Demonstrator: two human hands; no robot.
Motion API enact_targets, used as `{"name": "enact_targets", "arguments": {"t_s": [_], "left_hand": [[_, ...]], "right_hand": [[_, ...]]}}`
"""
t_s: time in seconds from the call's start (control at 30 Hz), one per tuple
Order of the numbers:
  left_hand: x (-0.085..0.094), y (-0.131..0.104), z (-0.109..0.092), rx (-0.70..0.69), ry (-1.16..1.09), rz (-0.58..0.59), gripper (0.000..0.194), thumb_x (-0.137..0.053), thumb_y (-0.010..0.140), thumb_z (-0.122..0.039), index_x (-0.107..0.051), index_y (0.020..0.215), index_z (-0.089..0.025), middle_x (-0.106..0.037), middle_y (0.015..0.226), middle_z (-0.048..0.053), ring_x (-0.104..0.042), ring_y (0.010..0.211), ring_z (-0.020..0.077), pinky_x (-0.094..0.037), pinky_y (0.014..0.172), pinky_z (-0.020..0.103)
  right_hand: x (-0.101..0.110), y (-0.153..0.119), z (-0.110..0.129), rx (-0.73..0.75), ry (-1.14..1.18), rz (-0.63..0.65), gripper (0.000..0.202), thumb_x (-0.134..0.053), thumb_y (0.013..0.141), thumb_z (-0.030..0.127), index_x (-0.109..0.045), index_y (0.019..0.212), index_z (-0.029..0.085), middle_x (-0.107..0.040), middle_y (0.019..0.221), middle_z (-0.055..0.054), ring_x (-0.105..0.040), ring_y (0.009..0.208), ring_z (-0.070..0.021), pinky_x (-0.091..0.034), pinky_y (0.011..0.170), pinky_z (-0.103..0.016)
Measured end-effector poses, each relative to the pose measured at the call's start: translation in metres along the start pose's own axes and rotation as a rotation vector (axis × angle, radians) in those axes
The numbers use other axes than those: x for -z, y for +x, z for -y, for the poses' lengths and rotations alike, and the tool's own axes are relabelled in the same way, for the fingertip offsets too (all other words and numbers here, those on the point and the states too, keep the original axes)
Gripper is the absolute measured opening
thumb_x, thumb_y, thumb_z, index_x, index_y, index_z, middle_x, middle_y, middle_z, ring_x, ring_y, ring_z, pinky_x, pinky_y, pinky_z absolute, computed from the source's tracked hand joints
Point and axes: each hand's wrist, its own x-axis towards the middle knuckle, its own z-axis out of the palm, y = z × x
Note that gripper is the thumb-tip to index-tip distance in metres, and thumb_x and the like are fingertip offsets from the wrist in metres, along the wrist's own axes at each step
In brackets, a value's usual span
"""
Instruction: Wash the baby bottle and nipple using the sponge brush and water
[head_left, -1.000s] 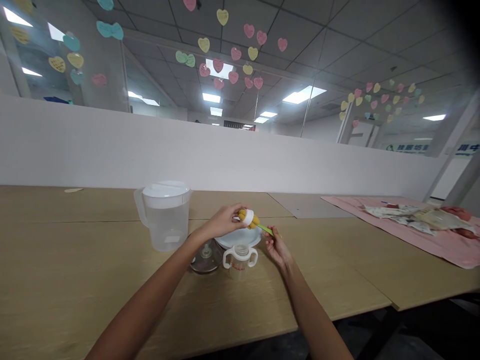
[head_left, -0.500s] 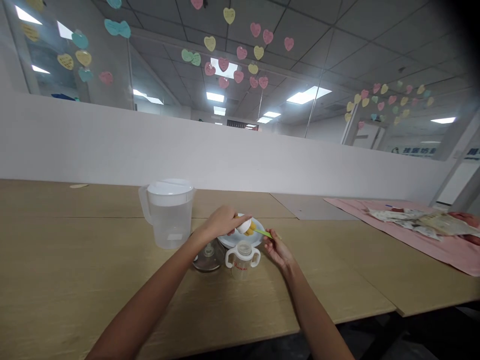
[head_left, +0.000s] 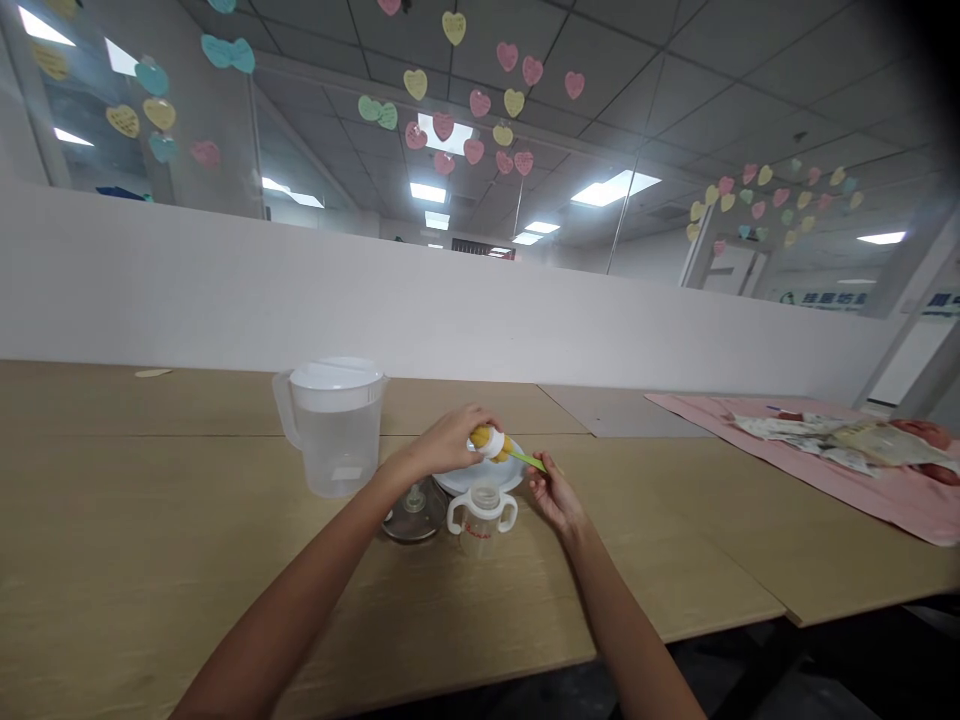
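My left hand (head_left: 456, 440) is closed round a white ring (head_left: 493, 443) above a pale plate. A brush with a yellow head (head_left: 481, 436) passes through the ring. Its green handle (head_left: 528, 460) is pinched in my right hand (head_left: 553, 492). Under the ring lies the light blue-white plate (head_left: 469, 481). Just in front of it stands an open clear bottle (head_left: 480, 520) with two white handles and red print. Left of the bottle, a dark round dish (head_left: 415, 520) holds a small clear piece, partly behind my left wrist.
A lidded translucent pitcher (head_left: 339, 430) stands at the left on the wooden table (head_left: 187, 520). A pink cloth (head_left: 862, 485) with packets (head_left: 825, 437) covers the right end. A white wall (head_left: 225, 290) rises behind.
The ring has turned in my left hand, and more of the yellow brush head now shows on its left side. My right hand has hardly moved.
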Motion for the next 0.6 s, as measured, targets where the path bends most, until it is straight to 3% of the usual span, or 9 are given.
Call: {"name": "enact_targets", "arguments": {"t_s": [0.17, 0.33, 0.47, 0.6], "left_hand": [[0.008, -0.004, 0.002, 0.184, -0.014, 0.051, 0.039, -0.063, 0.065, -0.037, -0.059, 0.099, -0.019, -0.063, 0.097, 0.003, -0.057, 0.080, 0.0173, -0.042, 0.070, 0.025], [0.012, -0.005, 0.002, 0.347, 0.057, 0.034, 0.049, -0.049, 0.072, -0.056, -0.059, 0.100, -0.017, -0.065, 0.084, 0.005, -0.059, 0.074, 0.0180, -0.041, 0.062, 0.024], [0.011, -0.005, 0.004, 0.366, 0.083, 0.041, 0.048, -0.042, 0.075, -0.057, -0.063, 0.089, -0.016, -0.066, 0.079, 0.006, -0.059, 0.070, 0.0184, -0.040, 0.060, 0.025], [0.010, -0.005, 0.008, 0.299, 0.046, -0.016, 0.040, -0.055, 0.070, -0.046, -0.059, 0.099, -0.018, -0.065, 0.090, 0.004, -0.059, 0.078, 0.0181, -0.042, 0.066, 0.025]], "right_hand": [[-0.002, -0.002, 0.001, -0.038, -0.005, -0.044, 0.013, -0.067, 0.070, 0.026, -0.060, 0.070, 0.015, -0.062, 0.052, 0.002, -0.058, 0.044, -0.0065, -0.050, 0.041, -0.012], [-0.002, -0.002, -0.002, -0.040, 0.013, -0.015, 0.013, -0.069, 0.067, 0.024, -0.060, 0.070, 0.015, -0.062, 0.054, 0.003, -0.059, 0.047, -0.0074, -0.049, 0.041, -0.013], [0.001, -0.001, -0.003, -0.044, -0.003, 0.008, 0.013, -0.068, 0.068, 0.025, -0.060, 0.072, 0.015, -0.062, 0.055, 0.003, -0.059, 0.047, -0.0076, -0.049, 0.041, -0.013], [0.002, 0.000, -0.003, -0.041, -0.016, 0.023, 0.014, -0.068, 0.069, 0.026, -0.060, 0.074, 0.016, -0.063, 0.057, 0.002, -0.060, 0.049, -0.0079, -0.049, 0.042, -0.013]]}}
